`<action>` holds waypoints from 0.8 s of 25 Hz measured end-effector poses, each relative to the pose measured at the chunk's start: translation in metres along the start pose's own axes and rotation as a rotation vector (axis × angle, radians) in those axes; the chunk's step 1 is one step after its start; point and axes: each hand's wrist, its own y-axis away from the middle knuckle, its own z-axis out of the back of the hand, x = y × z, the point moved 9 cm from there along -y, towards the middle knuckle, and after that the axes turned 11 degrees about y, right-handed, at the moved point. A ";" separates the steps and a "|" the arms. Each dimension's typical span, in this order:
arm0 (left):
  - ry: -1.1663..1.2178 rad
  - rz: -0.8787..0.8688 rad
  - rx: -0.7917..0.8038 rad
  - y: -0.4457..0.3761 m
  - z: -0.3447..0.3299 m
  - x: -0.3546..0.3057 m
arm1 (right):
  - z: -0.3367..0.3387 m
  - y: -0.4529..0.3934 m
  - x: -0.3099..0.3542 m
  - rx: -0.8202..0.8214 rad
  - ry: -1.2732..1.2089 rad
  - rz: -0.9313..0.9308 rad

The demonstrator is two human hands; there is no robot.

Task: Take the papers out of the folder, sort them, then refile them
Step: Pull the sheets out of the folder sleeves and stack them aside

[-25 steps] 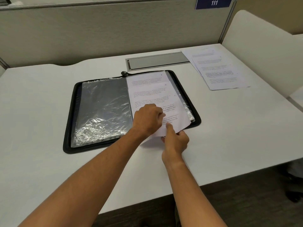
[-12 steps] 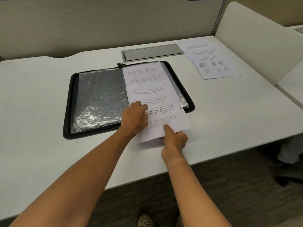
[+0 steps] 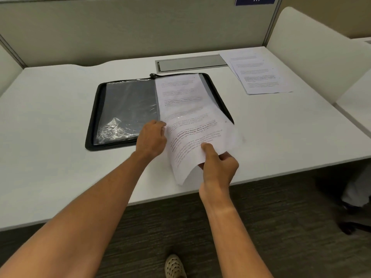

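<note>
In the head view, the right hand (image 3: 217,169) pinches the near edge of a printed sheet (image 3: 197,141) lifted over the open folder (image 3: 128,109) on the worktop (image 3: 50,117). The left hand (image 3: 151,138), fingers curled, presses the folder's inner edge beside the sheet. More papers (image 3: 259,77) lie right of the folder.

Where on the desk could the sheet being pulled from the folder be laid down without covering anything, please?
Bare desk lies left of the folder, and a wide patch sits right of it, in front of the loose papers. The sheet pinched by the right hand crowds the front edge, with the left hand beside it.
</note>
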 end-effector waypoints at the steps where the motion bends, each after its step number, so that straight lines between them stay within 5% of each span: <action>1: 0.007 0.005 -0.014 0.004 0.004 -0.001 | 0.005 0.008 0.012 0.024 -0.007 0.050; 10: -0.041 0.040 0.063 0.019 0.002 0.003 | 0.032 0.042 0.132 0.267 -0.194 0.516; 20: -0.010 -0.042 0.178 -0.040 -0.044 -0.017 | 0.000 -0.093 0.173 0.121 -0.415 0.502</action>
